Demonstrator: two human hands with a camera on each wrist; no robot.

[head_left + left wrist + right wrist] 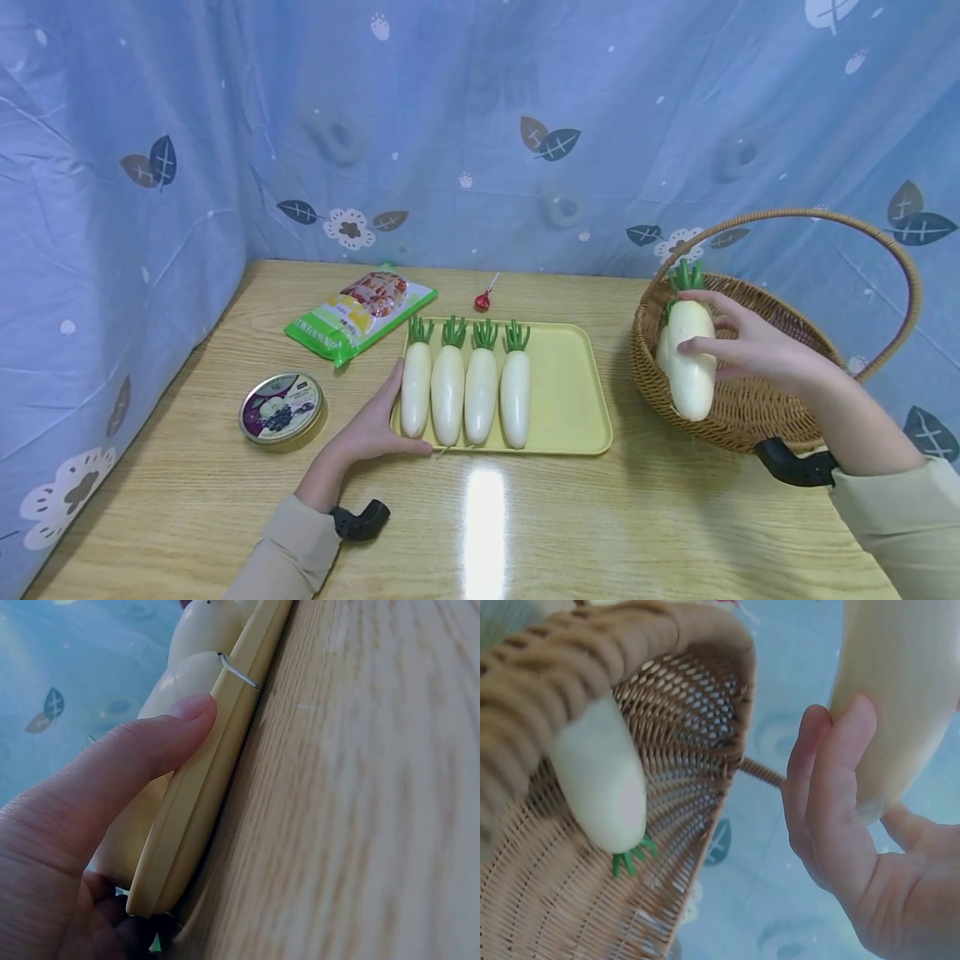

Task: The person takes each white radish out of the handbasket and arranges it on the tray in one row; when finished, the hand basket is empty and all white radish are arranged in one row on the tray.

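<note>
My right hand point(738, 340) grips a white radish point(692, 367) with green stalks, holding it above the near left side of the wicker basket point(776, 400). Another white radish point(604, 780) lies inside the basket in the right wrist view. My left hand point(382, 421) holds the front left corner of the yellow tray point(566, 392); its thumb point(191, 709) lies over the rim in the left wrist view. On the tray several white radishes point(447, 396) lie side by side, stalks toward the back. The leftmost radish point(416, 390) is right beside my left fingers.
Left of the tray are a round tin point(281, 408) and a green food packet point(363, 312). A red lollipop point(483, 301) lies behind the tray. The basket's tall handle point(817, 213) arches over it. A blue patterned curtain point(450, 150) hangs behind the wooden table point(585, 525).
</note>
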